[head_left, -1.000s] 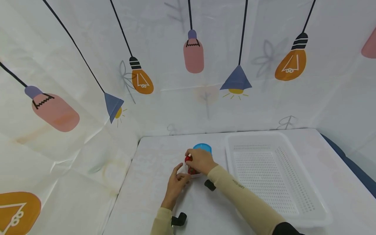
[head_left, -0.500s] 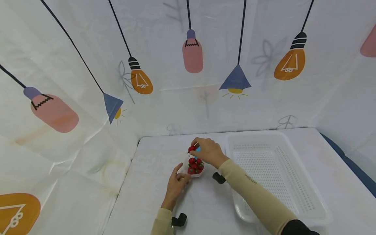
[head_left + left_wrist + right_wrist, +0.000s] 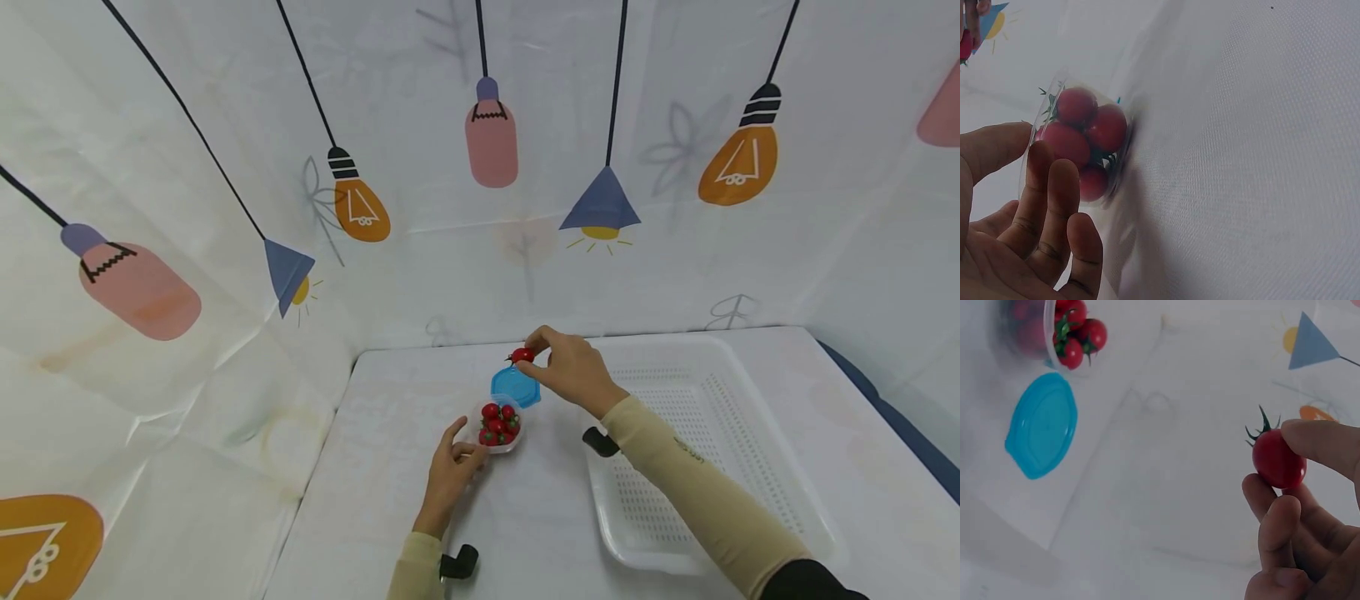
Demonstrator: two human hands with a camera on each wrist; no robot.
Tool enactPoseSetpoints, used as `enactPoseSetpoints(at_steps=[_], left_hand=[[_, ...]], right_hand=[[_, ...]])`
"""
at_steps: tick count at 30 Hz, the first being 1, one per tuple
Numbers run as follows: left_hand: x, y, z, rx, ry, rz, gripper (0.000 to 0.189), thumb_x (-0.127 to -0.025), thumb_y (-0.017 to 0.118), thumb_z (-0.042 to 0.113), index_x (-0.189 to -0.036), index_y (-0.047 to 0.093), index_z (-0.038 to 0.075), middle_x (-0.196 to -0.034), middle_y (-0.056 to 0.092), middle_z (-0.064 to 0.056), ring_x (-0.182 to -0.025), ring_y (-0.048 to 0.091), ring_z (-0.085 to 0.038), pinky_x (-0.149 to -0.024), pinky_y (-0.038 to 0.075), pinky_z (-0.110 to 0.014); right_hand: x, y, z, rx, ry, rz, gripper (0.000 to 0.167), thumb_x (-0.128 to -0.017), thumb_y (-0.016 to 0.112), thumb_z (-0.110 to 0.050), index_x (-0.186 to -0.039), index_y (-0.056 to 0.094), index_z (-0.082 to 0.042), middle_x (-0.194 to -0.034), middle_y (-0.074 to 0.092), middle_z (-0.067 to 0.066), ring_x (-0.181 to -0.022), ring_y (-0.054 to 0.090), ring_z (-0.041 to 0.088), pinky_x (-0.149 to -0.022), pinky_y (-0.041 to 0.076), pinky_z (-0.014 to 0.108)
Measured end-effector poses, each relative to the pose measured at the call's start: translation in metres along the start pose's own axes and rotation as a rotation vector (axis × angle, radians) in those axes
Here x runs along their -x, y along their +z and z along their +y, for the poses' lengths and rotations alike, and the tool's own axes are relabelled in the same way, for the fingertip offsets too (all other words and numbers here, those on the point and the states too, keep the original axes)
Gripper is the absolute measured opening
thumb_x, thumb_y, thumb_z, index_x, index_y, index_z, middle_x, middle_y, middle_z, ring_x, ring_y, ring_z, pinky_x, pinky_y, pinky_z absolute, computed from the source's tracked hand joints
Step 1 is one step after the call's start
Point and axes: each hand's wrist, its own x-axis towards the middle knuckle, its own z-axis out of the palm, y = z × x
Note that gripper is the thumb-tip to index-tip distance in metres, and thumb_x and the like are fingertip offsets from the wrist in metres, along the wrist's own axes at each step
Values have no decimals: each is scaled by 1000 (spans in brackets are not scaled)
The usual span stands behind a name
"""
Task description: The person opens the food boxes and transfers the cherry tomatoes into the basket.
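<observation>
A cherry tomato (image 3: pixel 522 356) with a green calyx is pinched between the thumb and fingers of my right hand (image 3: pixel 573 372), raised near the back of the table. The right wrist view shows this red tomato (image 3: pixel 1279 459) whole between the fingertips. My left hand (image 3: pixel 446 482) holds the side of a small clear plastic container (image 3: pixel 500 450). Several cherry tomatoes (image 3: pixel 497 426) fill it, some with green calyxes. Through the clear wall, the left wrist view shows tomatoes (image 3: pixel 1107 128) close to my left fingers (image 3: pixel 1063 187). Directly behind the container lies a blue lid (image 3: pixel 516 388).
To the right stands a large white perforated plastic basket (image 3: pixel 660 400), partly covered by my right forearm (image 3: pixel 697 483). White cloth covers the table (image 3: pixel 390 467). A white curtain (image 3: pixel 435 283) printed with lamps hangs behind and at the left.
My right hand has lifted a cherry tomato out of the container and carried it back and to the right, uncovering the blue lid. The left hand stays at the container.
</observation>
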Motion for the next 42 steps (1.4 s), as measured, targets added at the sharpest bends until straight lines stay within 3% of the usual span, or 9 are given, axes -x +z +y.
enactPoseSetpoints(at_steps=[9,18,31,42], left_hand=[[1,0,0,-6,13,-1,71,-94,73,27,-154,39,13,-95,71,-6,-83,68,-23,-70,51,-28],[0,1,3,-6,2,6,71,-94,73,28,-155,39,14,-95,71,-7,-84,68,-24,-73,51,-30],[-2,1,0,-26,-6,8,71,-93,74,28,-154,40,13,-94,71,-5,-82,67,-21,-72,51,-29],[-1,1,2,1,8,-9,71,-95,73,26,-155,38,13,-96,70,-6,-89,68,-29,-72,52,-34]], right_hand=[[4,-16,33,53,-58,75,39,-94,73,-39,-127,68,-19,-104,74,0,-66,55,13,-47,43,30],[8,-34,73,10,26,169,37,-93,73,-41,-119,70,-15,-98,72,0,-68,55,18,-48,42,33],[19,-37,116,86,84,152,36,-92,73,-42,-110,69,-12,-99,74,3,-71,57,19,-50,43,32],[29,-26,132,134,159,23,36,-93,72,-40,-107,67,-7,-100,75,10,-64,58,18,-46,42,32]])
